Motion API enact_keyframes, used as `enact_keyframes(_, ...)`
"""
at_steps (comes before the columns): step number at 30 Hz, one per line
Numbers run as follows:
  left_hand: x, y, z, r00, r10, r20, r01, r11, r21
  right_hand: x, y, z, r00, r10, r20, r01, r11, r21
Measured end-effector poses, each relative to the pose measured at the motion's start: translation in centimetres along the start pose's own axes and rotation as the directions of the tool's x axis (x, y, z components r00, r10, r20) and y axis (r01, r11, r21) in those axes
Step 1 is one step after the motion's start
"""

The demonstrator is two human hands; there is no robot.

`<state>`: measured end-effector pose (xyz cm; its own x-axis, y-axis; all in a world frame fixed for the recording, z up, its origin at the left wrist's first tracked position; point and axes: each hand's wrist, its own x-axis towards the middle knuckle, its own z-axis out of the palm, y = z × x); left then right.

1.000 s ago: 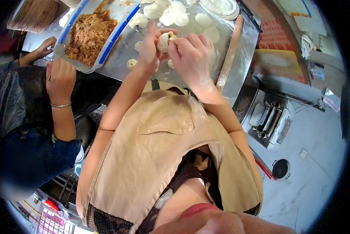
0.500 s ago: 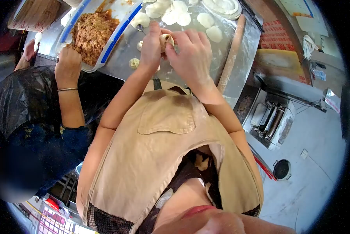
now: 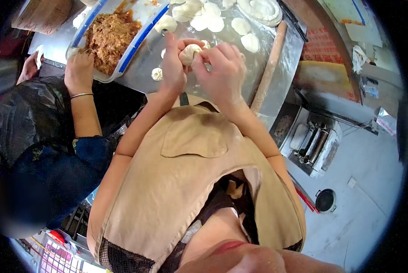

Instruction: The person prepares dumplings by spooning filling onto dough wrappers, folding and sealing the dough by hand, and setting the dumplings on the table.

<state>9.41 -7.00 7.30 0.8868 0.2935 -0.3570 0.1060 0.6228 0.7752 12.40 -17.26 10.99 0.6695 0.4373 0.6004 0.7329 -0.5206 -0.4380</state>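
A pleated dough bun (image 3: 190, 54) rests in my left hand (image 3: 173, 68), whose fingers curl round its far side and underneath. My right hand (image 3: 221, 70) pinches the bun's gathered top from the right. Another pleated bun (image 3: 157, 74) sits on the metal table (image 3: 135, 81) to the left of my hands, and part of one more shows just beyond my fingers. Past my hands lie several flat round dough wrappers (image 3: 207, 17), with two more (image 3: 250, 42) to the right. The handle end of a metal spoon shows near my left fingertips.
A blue-rimmed tub (image 3: 142, 38) of brown filling (image 3: 110, 43) stands at the left, with a co-worker's hand (image 3: 79, 73) at its near edge. That person's other hand holds something white. A rolling pin (image 3: 270, 68) lies right of my hands. Stacked dough (image 3: 261, 11) is at the far edge.
The bun's top opening has been drawn together between my fingers; its dark inside no longer shows. The co-worker's hand has moved right to the tub, and the other now has something white.
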Motion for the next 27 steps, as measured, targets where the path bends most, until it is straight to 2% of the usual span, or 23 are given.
enact_keyframes(1, -0.1, -0.6, 0.3, 0.984, 0.105, -0.141, -0.117, 0.99, -0.076, -0.1, -0.1, 0.1, 1.0, -0.005, -0.001, 0.005, 1.0, 0.006)
enact_keyframes(2, 0.2, -0.7, 0.1, 0.99, 0.07, -0.126, -0.091, 0.982, -0.165, -0.3, -0.1, 0.2, 0.998, 0.013, 0.058, -0.014, 1.0, 0.025)
enact_keyframes(4, 0.6, -0.6, -0.7, 0.994, 0.056, -0.097, -0.068, 0.99, -0.124, -0.5, -0.1, -0.1, 0.992, 0.035, 0.123, -0.041, 0.998, 0.045)
enact_keyframes(6, 0.6, -0.5, -1.1, 0.998, 0.04, -0.055, -0.044, 0.996, -0.084, 0.3, 0.1, -1.0, 0.964, 0.049, 0.262, -0.09, 0.985, 0.147)
enact_keyframes(10, 0.5, -0.3, -0.7, 0.997, 0.049, -0.052, -0.05, 0.998, -0.024, 0.5, 0.3, -1.1, 0.959, 0.045, 0.281, -0.099, 0.978, 0.182)
enact_keyframes(12, 0.6, -0.3, -0.7, 0.996, 0.049, -0.073, -0.049, 0.999, 0.004, 0.2, 0.4, -0.4, 0.981, 0.007, 0.192, -0.013, 0.999, 0.03)
enact_keyframes(13, 0.7, -0.3, -0.7, 0.997, 0.047, -0.058, -0.045, 0.998, 0.032, 0.2, 0.3, -0.5, 0.981, 0.008, 0.193, -0.014, 0.999, 0.03)
enact_keyframes(15, 0.7, -0.2, -0.8, 0.998, 0.044, -0.045, -0.041, 0.997, 0.061, 0.4, -0.2, -0.7, 0.984, -0.066, 0.163, 0.085, 0.99, -0.112)
enact_keyframes(19, 1.0, 0.6, -0.9, 1.0, 0.019, -0.017, -0.016, 0.985, 0.173, 0.5, 0.7, -0.2, 0.976, -0.174, 0.133, 0.192, 0.972, -0.136)
enact_keyframes(21, 1.2, 0.6, -1.0, 1.0, 0.005, 0.002, -0.006, 0.981, 0.194, 0.5, 1.0, -0.3, 0.931, -0.314, 0.188, 0.335, 0.938, -0.092)
enact_keyframes(25, 1.4, 1.0, -1.0, 0.998, -0.046, 0.049, 0.031, 0.961, 0.273, 1.1, 0.7, -1.2, 0.937, -0.293, 0.189, 0.315, 0.944, -0.095)
enact_keyframes(27, 1.5, 1.3, -1.1, 0.997, -0.059, 0.05, 0.04, 0.946, 0.323, 1.5, 0.7, -1.4, 0.911, -0.321, 0.26, 0.353, 0.932, -0.087)
